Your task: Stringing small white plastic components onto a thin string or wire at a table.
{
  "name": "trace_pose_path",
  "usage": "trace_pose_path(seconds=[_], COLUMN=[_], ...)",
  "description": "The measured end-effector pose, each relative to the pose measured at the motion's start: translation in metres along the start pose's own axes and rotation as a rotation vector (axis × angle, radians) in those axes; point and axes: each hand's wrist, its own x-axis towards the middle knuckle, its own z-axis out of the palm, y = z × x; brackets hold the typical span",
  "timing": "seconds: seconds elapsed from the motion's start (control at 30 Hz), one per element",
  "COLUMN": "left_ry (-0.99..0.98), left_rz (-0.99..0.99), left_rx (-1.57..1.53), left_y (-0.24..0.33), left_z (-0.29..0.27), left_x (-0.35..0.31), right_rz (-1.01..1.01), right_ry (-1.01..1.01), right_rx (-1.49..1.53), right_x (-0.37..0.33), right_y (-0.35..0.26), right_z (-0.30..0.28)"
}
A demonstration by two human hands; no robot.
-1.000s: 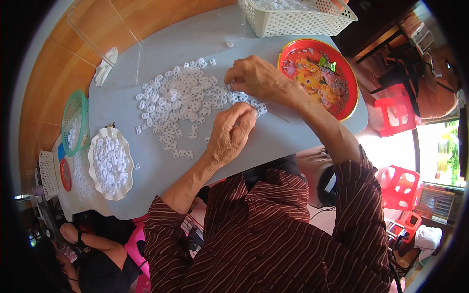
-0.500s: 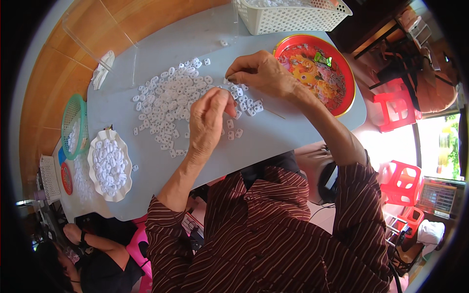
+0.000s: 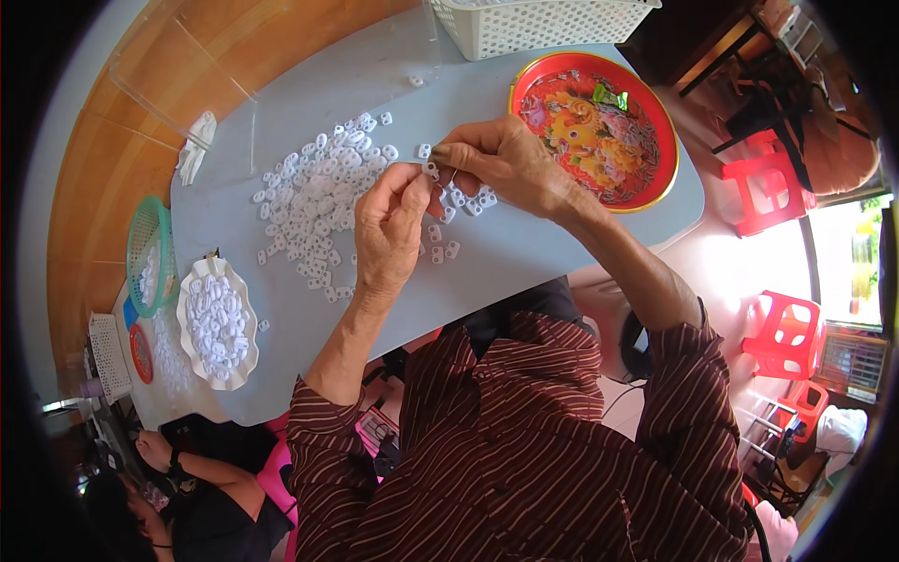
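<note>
Hands (image 3: 391, 225) (image 3: 517, 167), nearly closed, pinch one white piece (image 3: 431, 170) (small, dark-spotted) between them.

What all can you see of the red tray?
The red tray is round and shallow, glossy, perhaps metal, with a gold-edged rim and flowered base. It lies flat on the grey table, holding small greyish bits and a shiny green wrapper. The right hand overlaps its near-left edge in view; contact is unclear.
</note>
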Motion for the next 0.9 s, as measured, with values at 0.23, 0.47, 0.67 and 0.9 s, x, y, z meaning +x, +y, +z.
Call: trace_pose_path(seconds=[0.23,0.47,0.67,0.9], left_ry=[-0.027,-0.165,-0.189,-0.156], left_rz=[-0.054,-0.112,-0.117,-0.126], left_rx=[0.108,-0.106,-0.113,-0.188], left_y=[-0.005,-0.015,-0.021,-0.016], left_z=[0.003,0.002,0.003,0.003], left_x=[0.001,0.000,0.000,-0.002], right_rz=[-0.178,-0.483,-0.324,-0.043], right_ry=[0.129,0.227,0.452,0.323], right_rx=[-0.080,-0.420,-0.797,-1.001], right_x=[-0.009,-0.020,-0.044,-0.074], right_y=[0.018,0.016,0.030,0.039], right_z=[0.006,0.002,-0.087,-0.166])
